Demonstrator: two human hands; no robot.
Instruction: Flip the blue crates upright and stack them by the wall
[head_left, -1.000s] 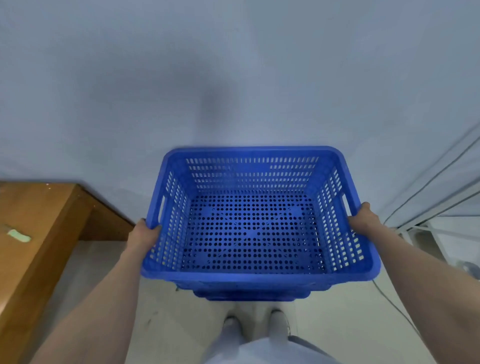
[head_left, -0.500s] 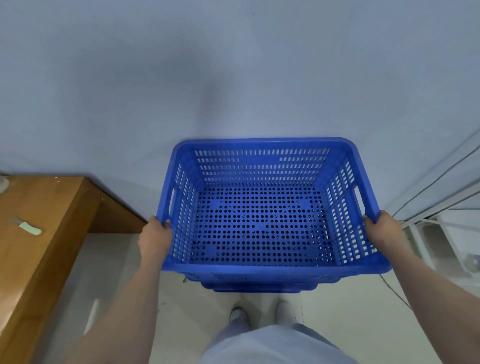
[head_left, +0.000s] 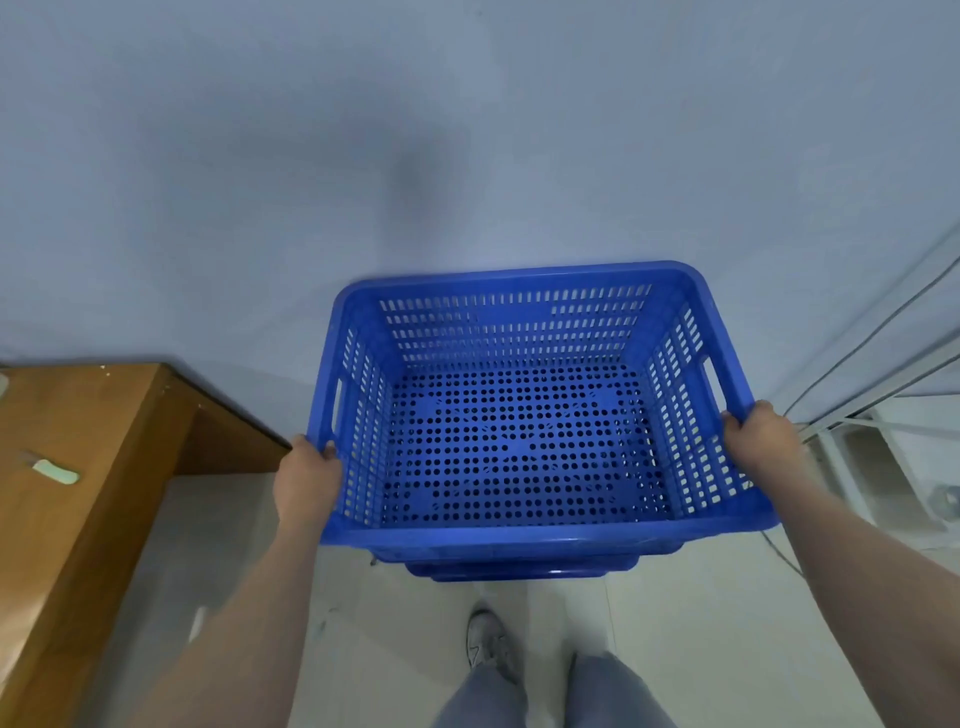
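- Compared with half a second ago, I see the blue crate (head_left: 524, 447) a touch farther right in my view, and only one shoe (head_left: 488, 647) shows below it where two showed before.
- My left hand (head_left: 306, 480) grips the crate's left rim, fingers curled over the edge just below the handle slot.
- My right hand (head_left: 761, 441) grips the right rim the same way, near its handle slot.
- The crate is upright, open side up, with its far rim close to the pale wall (head_left: 467, 130); I cannot tell whether they touch.
- Under its near edge I see the blue rims of lower crates (head_left: 519, 569), so it sits in or just over a stack; how many lie there is hidden.
- To the left, the wooden tabletop (head_left: 78, 467) has its corner near the crate's left side, with a strip of floor (head_left: 208, 545) between them.
- A small pale green object (head_left: 54, 474) lies on the tabletop; I cannot make out what it is.
- To the right, cables (head_left: 872, 343) run down the wall to a white frame (head_left: 883, 457) just beside the crate's right corner; room on that side looks tight.
- A grey thing at the right edge is cut off and blurred.
- The tiled floor toward me is open on both sides of my legs.
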